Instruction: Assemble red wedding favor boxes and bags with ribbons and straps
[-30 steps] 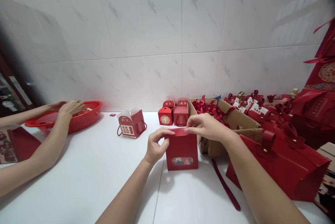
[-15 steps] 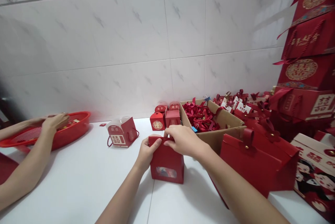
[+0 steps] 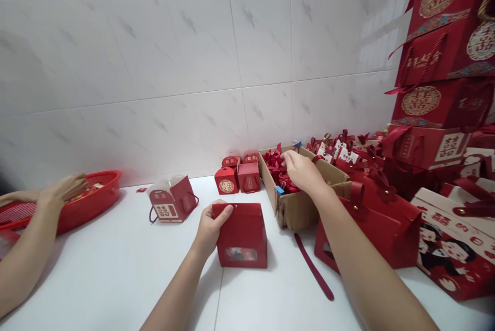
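Observation:
My left hand (image 3: 212,228) pinches the upper left edge of a red gift box (image 3: 242,233) with a small clear window. That box stands upright on the white table, its top folded shut. Over a cardboard box (image 3: 297,212) of dark red ribbon bows (image 3: 273,163), my right hand (image 3: 300,168) reaches down with bent fingers drawn together. What its fingertips hold, if anything, is hidden. A dark red strap (image 3: 313,266) lies on the table below the cardboard box.
Red handled boxes (image 3: 367,230) and a stack of gift boxes (image 3: 429,52) crowd the right. Small red boxes (image 3: 248,176) and a printed box (image 3: 170,201) stand toward the wall. At left, another person's hands (image 3: 65,189) work in a red basket (image 3: 93,207).
My right hand has left the top of the red gift box and moved right and up to the ribbon bows. My left hand keeps its grip. The dark red strap has come into view.

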Demonstrator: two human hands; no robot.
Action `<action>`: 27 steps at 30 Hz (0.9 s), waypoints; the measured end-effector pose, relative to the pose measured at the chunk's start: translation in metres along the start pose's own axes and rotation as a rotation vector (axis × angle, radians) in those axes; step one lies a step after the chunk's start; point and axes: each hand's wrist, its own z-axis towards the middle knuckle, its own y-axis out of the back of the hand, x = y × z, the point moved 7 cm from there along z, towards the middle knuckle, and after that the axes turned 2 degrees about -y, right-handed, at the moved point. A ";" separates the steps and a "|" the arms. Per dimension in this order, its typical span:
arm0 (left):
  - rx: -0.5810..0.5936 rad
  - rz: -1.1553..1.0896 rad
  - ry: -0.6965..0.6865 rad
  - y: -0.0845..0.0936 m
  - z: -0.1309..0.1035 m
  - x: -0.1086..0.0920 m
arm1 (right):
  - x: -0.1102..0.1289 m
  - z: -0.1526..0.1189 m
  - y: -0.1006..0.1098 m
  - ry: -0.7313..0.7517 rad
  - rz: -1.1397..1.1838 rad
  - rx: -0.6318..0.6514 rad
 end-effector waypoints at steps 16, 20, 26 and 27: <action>0.003 -0.003 -0.021 0.002 0.002 0.001 | -0.018 0.009 -0.023 -0.005 -0.149 0.178; -0.006 0.007 -0.028 0.002 0.002 0.001 | -0.030 -0.001 -0.047 -0.051 -0.270 0.458; -0.002 0.020 -0.031 -0.002 0.000 -0.001 | -0.026 -0.018 -0.065 -0.061 -0.412 0.699; -0.003 0.022 -0.033 -0.002 0.000 -0.001 | -0.025 -0.019 -0.066 -0.059 -0.421 0.705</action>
